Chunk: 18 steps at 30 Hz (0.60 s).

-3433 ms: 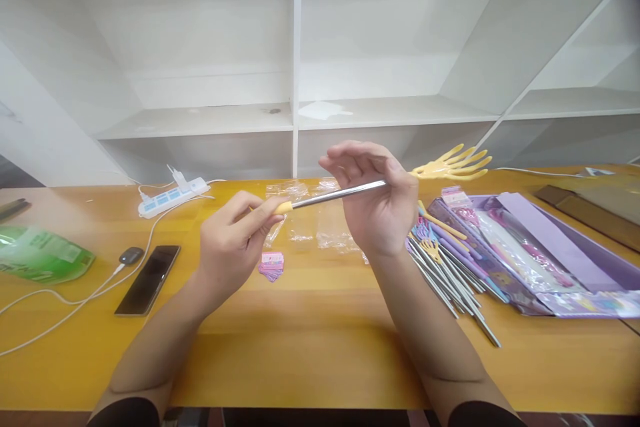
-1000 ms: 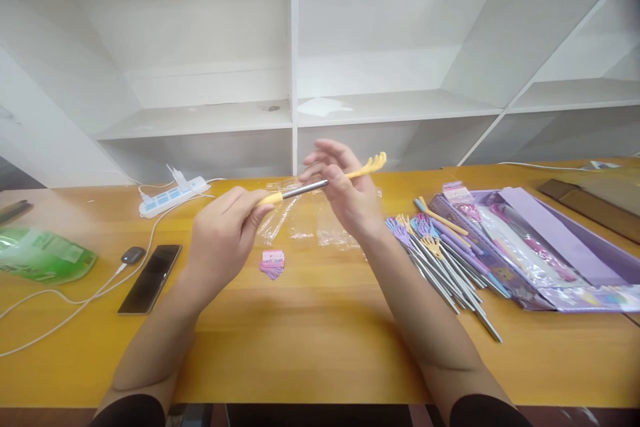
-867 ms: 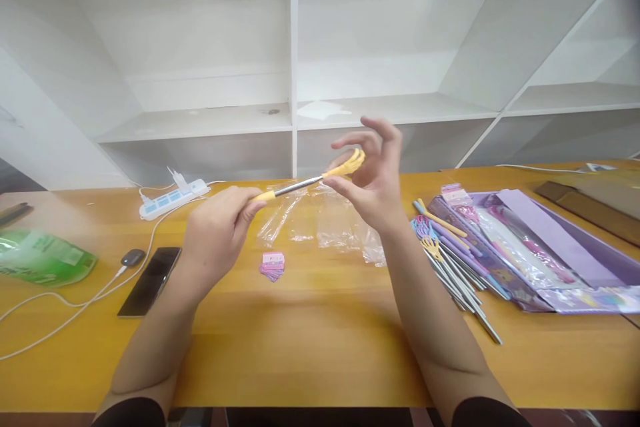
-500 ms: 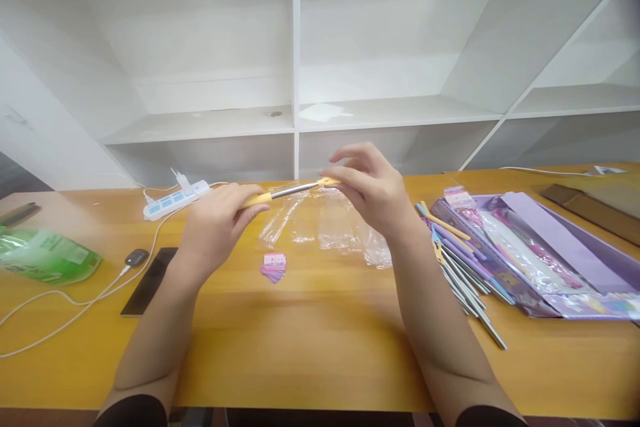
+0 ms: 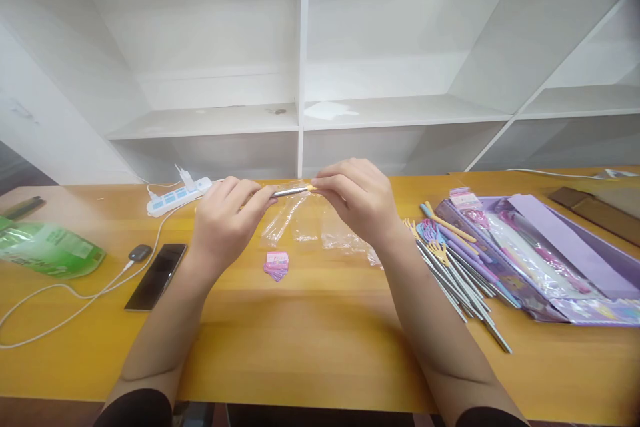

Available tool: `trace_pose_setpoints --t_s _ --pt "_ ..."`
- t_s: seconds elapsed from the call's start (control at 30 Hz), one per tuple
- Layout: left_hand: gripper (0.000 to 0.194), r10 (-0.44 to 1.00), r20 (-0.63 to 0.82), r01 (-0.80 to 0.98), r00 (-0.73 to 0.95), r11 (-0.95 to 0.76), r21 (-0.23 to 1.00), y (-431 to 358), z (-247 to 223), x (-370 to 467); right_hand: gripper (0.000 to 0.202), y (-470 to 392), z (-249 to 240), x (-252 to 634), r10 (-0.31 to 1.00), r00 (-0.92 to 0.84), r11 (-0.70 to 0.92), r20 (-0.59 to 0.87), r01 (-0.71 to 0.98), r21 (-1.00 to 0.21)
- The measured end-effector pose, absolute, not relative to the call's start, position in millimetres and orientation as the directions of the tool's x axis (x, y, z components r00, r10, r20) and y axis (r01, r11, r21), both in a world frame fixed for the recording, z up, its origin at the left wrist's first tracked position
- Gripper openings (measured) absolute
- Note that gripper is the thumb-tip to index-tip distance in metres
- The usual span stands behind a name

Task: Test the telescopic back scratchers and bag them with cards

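A telescopic back scratcher (image 5: 291,192) with a metal rod is stretched level between my hands above the table. My left hand (image 5: 225,220) is closed around its handle end, which the fingers mostly hide. With thumb and fingers, my right hand (image 5: 357,197) pinches the yellow head end; only a bit of yellow shows. Clear plastic bags (image 5: 305,220) lie on the table behind and below the rod. Nearer to me is a small stack of pink printed cards (image 5: 276,265). More back scratchers (image 5: 457,267), with coloured handles and claw heads, are piled beyond my right forearm.
At the right stands a purple box (image 5: 545,213) with packaged pink items. On the left are a phone (image 5: 156,278), a power strip (image 5: 179,197), a white cable (image 5: 100,295) and a green pouch (image 5: 55,247). White shelving (image 5: 303,47) rises behind the table.
My hands have come closer together and less of the rod shows. The left hand has slid right along the back scratcher, covering its yellow handle; the right fingers have closed further over the head.
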State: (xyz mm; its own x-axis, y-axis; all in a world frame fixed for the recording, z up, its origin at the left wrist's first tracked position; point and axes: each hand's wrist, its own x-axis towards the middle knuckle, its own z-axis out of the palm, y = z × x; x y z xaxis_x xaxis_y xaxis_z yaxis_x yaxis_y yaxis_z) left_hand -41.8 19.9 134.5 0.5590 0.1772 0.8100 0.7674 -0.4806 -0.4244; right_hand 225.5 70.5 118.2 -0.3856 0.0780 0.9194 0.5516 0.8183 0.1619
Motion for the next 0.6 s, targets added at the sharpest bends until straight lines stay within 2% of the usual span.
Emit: trace_pose_setpoints --t_s 0.33,0.6 --pt "0.015 0.076 0.859 0.786 0.507 -0.448 -0.425 26 137 -50 0.021 73 121 230 -0.044 -0.344 0.744 0.938 0.615 0.26" --pt "0.013 0.094 0.893 0.842 0.44 -0.389 -0.374 42 143 -87 0.01 89 127 271 0.087 -0.237 0.682 0.968 0.723 0.115"
